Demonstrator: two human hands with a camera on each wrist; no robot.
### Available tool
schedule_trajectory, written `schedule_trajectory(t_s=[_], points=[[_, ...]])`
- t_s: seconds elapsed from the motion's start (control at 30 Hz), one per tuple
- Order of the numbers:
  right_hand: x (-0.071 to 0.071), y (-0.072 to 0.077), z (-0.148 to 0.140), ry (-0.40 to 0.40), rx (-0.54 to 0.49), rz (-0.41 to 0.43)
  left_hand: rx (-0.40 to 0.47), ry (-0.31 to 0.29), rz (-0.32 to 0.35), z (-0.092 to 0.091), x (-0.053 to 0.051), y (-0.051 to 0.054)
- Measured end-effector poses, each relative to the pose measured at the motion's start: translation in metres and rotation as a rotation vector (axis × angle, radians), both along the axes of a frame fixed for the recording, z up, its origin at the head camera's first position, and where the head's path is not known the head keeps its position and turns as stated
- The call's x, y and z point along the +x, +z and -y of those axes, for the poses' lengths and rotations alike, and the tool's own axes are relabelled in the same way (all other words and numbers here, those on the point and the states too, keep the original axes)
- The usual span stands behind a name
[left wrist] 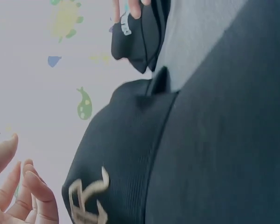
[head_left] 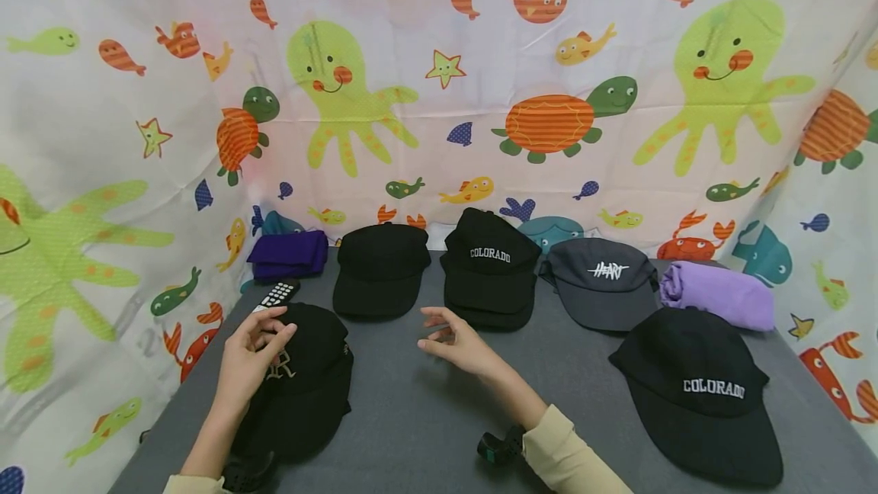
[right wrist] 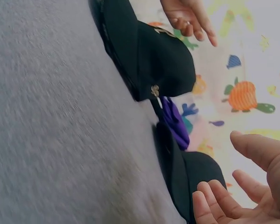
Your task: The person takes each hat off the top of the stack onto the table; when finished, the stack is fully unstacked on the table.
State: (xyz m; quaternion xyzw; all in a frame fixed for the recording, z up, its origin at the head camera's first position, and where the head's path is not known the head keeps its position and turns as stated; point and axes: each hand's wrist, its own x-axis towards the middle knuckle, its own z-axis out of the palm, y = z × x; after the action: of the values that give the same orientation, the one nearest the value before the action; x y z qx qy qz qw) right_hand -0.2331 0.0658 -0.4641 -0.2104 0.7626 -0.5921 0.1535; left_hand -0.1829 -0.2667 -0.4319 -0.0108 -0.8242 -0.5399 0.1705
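My left hand (head_left: 248, 360) hovers over a black cap (head_left: 312, 395) with a tan letter R on its front. The fingers are loosely bent with nothing between them; the left wrist view shows a gap between this hand (left wrist: 25, 198) and the cap (left wrist: 116, 135). Held in the air over the middle of the grey table is my right hand (head_left: 461, 343), fingers relaxed and apart from the thumb. Behind it stand stacked black caps (head_left: 490, 280), the upper one lettered COLORADO. A plain black cap (head_left: 380, 273) sits at the back, left of that stack.
On the grey table (head_left: 411, 433), a dark grey HEART cap (head_left: 604, 288) and a rolled lilac cloth (head_left: 716, 296) lie back right. Another COLORADO cap (head_left: 700, 395) is at the right. A folded purple cloth (head_left: 288, 254) and a remote control (head_left: 279, 293) lie back left. A printed curtain (head_left: 425, 120) hangs behind.
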Motion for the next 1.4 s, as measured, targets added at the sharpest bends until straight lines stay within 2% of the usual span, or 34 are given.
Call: schedule_trajectory(t_s=[0.23,0.37,0.6,0.7,0.87,0.93,1.13,1.17,1.23,1.4], points=[[0.008,0.028,-0.020,-0.007,0.018,-0.024,0.043,-0.097,-0.002,-0.018,-0.010,-0.003],[0.009,0.030,-0.028,-0.044,0.030,-0.035,0.052,-0.137,0.008,-0.033,-0.014,-0.001],[0.006,0.027,-0.043,-0.100,0.020,-0.085,0.036,-0.244,0.029,-0.069,-0.011,0.016],[0.005,0.026,-0.049,-0.118,0.028,-0.083,0.014,-0.288,0.056,-0.081,-0.013,0.014],[0.005,0.024,-0.060,-0.163,0.037,-0.070,-0.026,-0.352,0.086,-0.099,-0.021,0.008],[0.001,0.016,-0.066,-0.180,0.036,-0.069,-0.033,-0.372,0.095,-0.106,-0.024,0.005],[-0.015,-0.017,-0.082,-0.244,0.048,-0.146,-0.026,-0.411,0.117,-0.123,-0.046,-0.027],[-0.015,-0.018,-0.084,-0.258,0.056,-0.159,-0.027,-0.418,0.117,-0.126,-0.050,-0.033],[-0.016,-0.019,-0.088,-0.287,0.069,-0.174,-0.050,-0.435,0.113,-0.134,-0.053,-0.039],[-0.019,-0.017,-0.097,-0.378,0.087,-0.141,-0.145,-0.476,0.108,-0.157,-0.059,-0.045]])
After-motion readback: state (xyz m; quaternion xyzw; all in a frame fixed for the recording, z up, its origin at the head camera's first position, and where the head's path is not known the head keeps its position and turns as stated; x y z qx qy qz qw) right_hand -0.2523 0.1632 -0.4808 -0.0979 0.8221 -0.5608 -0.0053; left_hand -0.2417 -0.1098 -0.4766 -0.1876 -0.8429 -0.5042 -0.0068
